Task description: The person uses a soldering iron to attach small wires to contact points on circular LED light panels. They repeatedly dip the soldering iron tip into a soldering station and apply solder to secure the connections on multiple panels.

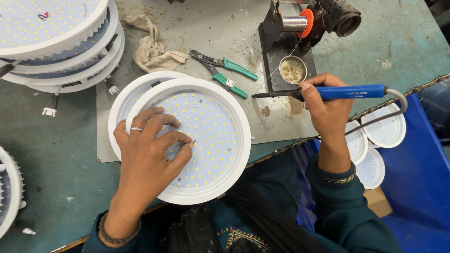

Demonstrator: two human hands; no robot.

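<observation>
A round white lamp panel (213,136) dotted with small yellow diodes lies on the bench in front of me, stacked over a second white ring (126,93). My left hand (150,150) rests on the panel's left half, thumb and fingertips pinching something tiny near its middle. My right hand (326,110) grips a blue-handled soldering iron (347,92) level above the bench, its dark tip pointing left, clear of the panel. A grey cord runs from the handle's right end.
A stack of finished lamp panels (61,42) sits at the top left; another lamp (7,187) lies at the left edge. Green-handled pliers (225,72), a rag (152,47), a solder spool stand (290,28) with a tin cup (293,70), and a blue crate (417,173) of panels surround me.
</observation>
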